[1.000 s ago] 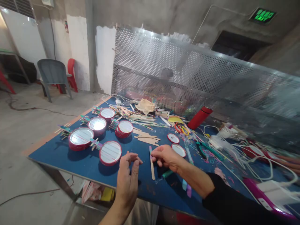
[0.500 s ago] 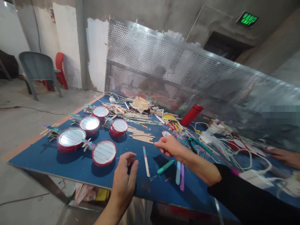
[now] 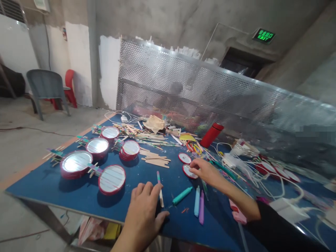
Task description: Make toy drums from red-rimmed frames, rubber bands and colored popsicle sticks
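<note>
My right hand (image 3: 206, 171) has its fingertips pinched at the right edge of a small round white disc with a red rim (image 3: 187, 170), which lies on the table. A second red-rimmed disc (image 3: 184, 158) lies just behind it. My left hand (image 3: 144, 206) is palm down with thumb and fingers apart, holding nothing. Beside its fingers, partly covered, lies a flat wooden stick (image 3: 161, 196) with a coloured end. Between the hands rest a green marker-like tube (image 3: 182, 196), a light blue one (image 3: 196, 202) and a purple one (image 3: 201, 208).
Several red-rimmed round banjo-like pieces (image 3: 112, 179) stand on the left of the blue table (image 3: 78, 199). Loose wooden sticks (image 3: 156, 161) lie mid-table. Farther back is a red bottle (image 3: 212, 135); white cables (image 3: 258, 175) tangle at right. A perforated metal panel (image 3: 162, 73) borders the back.
My left hand has turned palm down and come over beside the coloured-ended stick. My right hand has shifted right and down to the disc. The camera view has tilted up slightly.
</note>
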Demonstrator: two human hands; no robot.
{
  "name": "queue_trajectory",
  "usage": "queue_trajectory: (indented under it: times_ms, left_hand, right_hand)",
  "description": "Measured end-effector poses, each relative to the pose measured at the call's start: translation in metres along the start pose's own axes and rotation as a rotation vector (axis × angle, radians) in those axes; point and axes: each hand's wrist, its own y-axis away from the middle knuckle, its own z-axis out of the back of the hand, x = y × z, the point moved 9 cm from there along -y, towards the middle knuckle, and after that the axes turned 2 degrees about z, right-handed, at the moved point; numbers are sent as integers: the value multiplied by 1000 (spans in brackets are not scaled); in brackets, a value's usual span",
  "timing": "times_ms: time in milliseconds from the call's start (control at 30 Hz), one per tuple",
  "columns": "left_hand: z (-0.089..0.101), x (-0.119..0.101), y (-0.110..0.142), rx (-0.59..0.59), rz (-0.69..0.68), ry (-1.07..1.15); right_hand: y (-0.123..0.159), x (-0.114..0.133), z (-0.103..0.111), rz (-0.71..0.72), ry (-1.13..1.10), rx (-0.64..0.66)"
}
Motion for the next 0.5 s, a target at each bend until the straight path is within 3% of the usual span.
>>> queue_trajectory:
  times_ms: [200, 300, 500]
  left_hand:
    - [0, -3, 0, -1, 2, -50]
    - [3, 0, 1, -56, -25, 10]
    - [9, 28, -2, -169, 188, 168]
  right_hand:
    - [1, 8, -9, 70, 36, -33]
    - [4, 13, -8, 96, 15, -51]
    - [36, 57, -14, 228, -6, -8]
